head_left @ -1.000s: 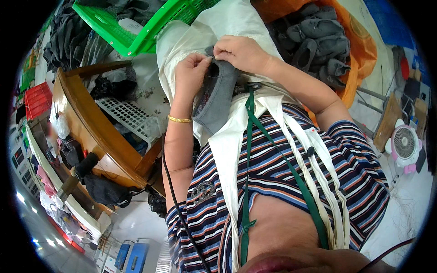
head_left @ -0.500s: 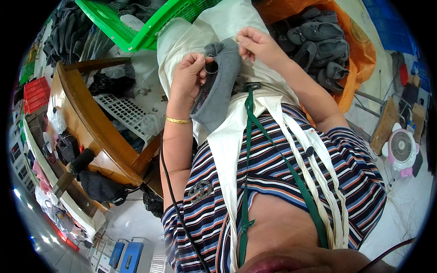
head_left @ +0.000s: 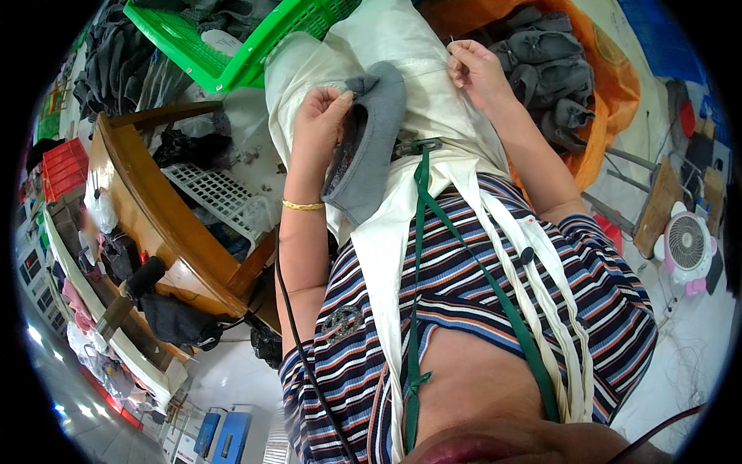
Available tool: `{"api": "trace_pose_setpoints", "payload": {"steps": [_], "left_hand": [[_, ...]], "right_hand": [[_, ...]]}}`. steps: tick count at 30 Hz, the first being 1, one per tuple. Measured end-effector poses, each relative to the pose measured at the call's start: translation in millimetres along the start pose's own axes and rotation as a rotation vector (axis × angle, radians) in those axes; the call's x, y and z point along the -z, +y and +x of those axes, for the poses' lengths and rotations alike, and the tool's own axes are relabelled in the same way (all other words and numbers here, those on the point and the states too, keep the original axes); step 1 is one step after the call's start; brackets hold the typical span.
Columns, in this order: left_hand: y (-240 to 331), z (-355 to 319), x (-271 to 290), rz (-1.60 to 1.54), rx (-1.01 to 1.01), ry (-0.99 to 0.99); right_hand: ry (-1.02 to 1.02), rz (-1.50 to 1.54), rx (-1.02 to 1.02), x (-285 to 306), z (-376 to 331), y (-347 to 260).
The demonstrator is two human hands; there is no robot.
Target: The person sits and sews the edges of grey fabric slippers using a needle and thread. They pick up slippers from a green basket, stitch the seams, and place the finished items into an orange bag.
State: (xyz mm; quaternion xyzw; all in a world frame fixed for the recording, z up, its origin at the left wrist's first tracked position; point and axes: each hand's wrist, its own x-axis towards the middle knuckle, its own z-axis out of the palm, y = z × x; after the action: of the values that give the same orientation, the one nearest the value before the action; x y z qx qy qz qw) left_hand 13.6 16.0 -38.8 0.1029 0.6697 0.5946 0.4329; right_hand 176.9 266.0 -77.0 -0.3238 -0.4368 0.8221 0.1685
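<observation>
A grey cloth shoe [head_left: 386,116] with a small bow [head_left: 362,83] at its toe lies over my lap on the white apron [head_left: 410,46]. My left hand [head_left: 318,124] is closed on the shoe's edge beside the bow, thumb and forefinger pinching there. The shoe's opening faces my left palm. Off to the right, above the apron's edge, my right hand [head_left: 478,71] is raised and pinched shut. A thin, needle-like sliver juts up from its fingertips; any thread is too fine to make out.
A green plastic basket [head_left: 232,66] holding grey shoes stands at the far left. At the far right, an orange bag [head_left: 614,100] contains several grey shoes [head_left: 545,54]. A wooden table [head_left: 143,209] flanks my left side; a small fan [head_left: 686,241] stands at right.
My right hand has moved right and slightly up, away from the shoe. My left hand stays on the shoe, its fingers now closed nearer the bow.
</observation>
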Motion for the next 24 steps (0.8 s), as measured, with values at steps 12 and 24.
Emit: {"api": "trace_pose_setpoints", "payload": {"steps": [12, 24], "left_hand": [[11, 9, -12, 0.725, -0.435, 0.15], [21, 6, -14, 0.741, -0.422, 0.17]], "right_hand": [[-0.068, -0.076, 0.185, -19, -14, -31], [-0.752, -0.041, 0.421, -65, -115, -122]]}}
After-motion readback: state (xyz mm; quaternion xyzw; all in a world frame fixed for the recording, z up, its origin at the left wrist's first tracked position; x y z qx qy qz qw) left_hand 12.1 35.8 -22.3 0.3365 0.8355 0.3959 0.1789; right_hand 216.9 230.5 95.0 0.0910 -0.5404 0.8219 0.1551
